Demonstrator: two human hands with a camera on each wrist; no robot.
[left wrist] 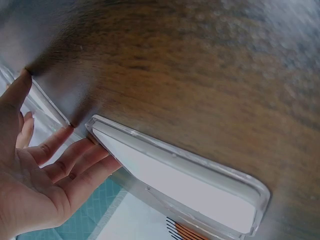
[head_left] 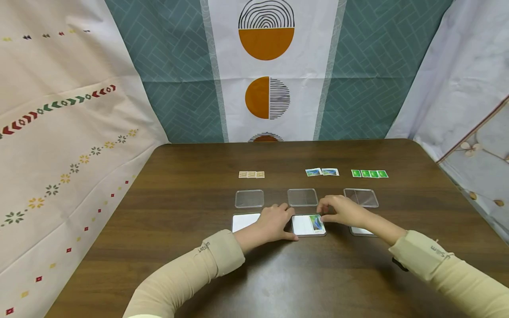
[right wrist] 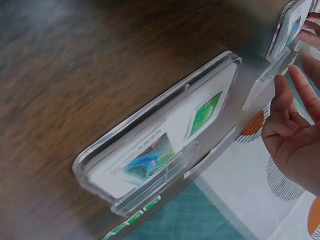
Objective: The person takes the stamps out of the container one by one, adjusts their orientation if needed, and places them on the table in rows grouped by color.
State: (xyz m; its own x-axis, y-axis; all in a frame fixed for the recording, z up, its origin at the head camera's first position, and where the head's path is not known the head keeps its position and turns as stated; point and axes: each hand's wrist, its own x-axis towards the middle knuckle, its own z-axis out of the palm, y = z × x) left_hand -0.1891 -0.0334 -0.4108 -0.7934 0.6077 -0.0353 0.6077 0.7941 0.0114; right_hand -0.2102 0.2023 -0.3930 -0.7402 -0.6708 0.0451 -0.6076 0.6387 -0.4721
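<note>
On the table's middle lies a clear case [head_left: 301,226] with a white card inside and a blue-green picture stamp [head_left: 317,223] at the card's right end. My left hand [head_left: 272,223] touches the case's left edge, its thumb and index finger spread apart, also seen in the left wrist view. Over the case's right edge is my right hand [head_left: 342,210], thumb beside the stamp and fingers bent loosely; no held thing shows. A case with a bare white card [left wrist: 175,175] lies left. The right-hand case [right wrist: 160,135] holds a blue stamp and a green stamp.
Behind the cases lie three clear lids [head_left: 249,198]. Farther back are three brown stamps [head_left: 252,174], two blue stamps [head_left: 322,172] and several green stamps [head_left: 370,173]. Patterned cloths [head_left: 179,88] hang around the wooden table [head_left: 191,185].
</note>
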